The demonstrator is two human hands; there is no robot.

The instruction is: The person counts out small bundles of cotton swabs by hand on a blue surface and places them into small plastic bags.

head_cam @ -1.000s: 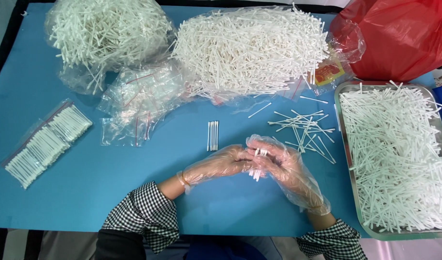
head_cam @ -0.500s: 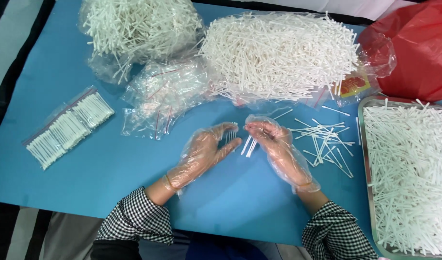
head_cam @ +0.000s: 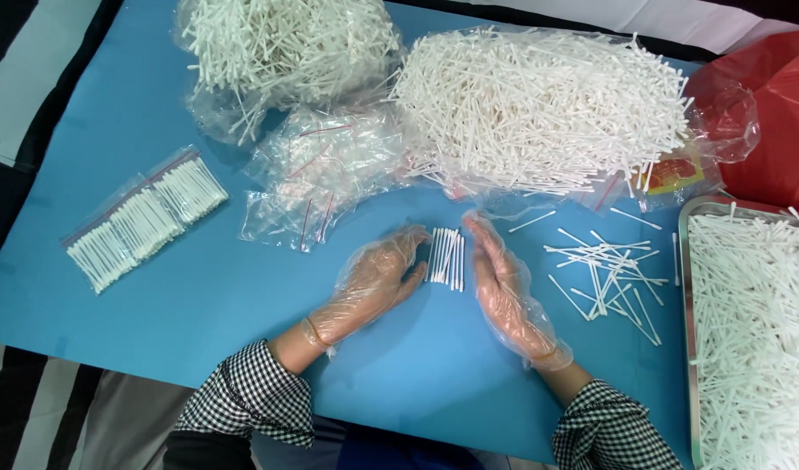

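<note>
Clear plastic gloves (crinkled), black-white checked sleeves [head_cam: 247, 400].

Gloved left hand [head_cam: 373, 283] and right hand [head_cam: 504, 283] flank a neat row of white sticks [head_cam: 447, 258] on the blue table [head_cam: 199, 296].

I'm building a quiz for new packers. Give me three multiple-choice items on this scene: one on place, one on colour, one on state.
1. Where does the small row of white sticks lie?
A. Between the two hands
B. In the metal tray
C. On the sealed packet

2. What colour is the table mat?
A. Green
B. Blue
C. Yellow

3. How are the left hand and right hand?
A. Bare
B. In clear gloves, open
C. Clenched in fists

Answers: 1 A, the sticks sit between both palms. 2 B, the surface is plainly blue. 3 B, clear film covers the spread fingers.
</note>
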